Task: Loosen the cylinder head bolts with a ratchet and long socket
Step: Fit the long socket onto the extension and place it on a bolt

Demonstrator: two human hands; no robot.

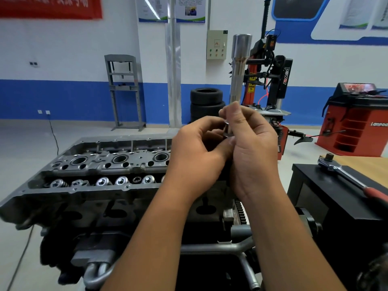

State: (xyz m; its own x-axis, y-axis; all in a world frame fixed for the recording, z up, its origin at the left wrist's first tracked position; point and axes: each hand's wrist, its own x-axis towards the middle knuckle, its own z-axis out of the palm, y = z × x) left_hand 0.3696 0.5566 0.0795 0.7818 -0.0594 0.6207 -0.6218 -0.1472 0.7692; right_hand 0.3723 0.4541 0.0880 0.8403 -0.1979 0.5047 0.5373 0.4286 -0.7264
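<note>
Socket (239, 68) upright — both hands, left hand (197, 150) & right hand (254, 148), grip its base; ratchet (344, 175) on bench (315, 179).

Long socket upright, ratchet lying flat

Long polished steel socket (239, 68) stands upright, wide end up; red-handled chrome ratchet (344, 175) lies on black bench.

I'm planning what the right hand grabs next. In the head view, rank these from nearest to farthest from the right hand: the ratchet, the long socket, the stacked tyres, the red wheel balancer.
1. long socket: held upright in the right hand itself.
2. ratchet: on the black stand to its right.
3. stacked tyres: on the floor behind.
4. red wheel balancer: far right, by the wall.
</note>
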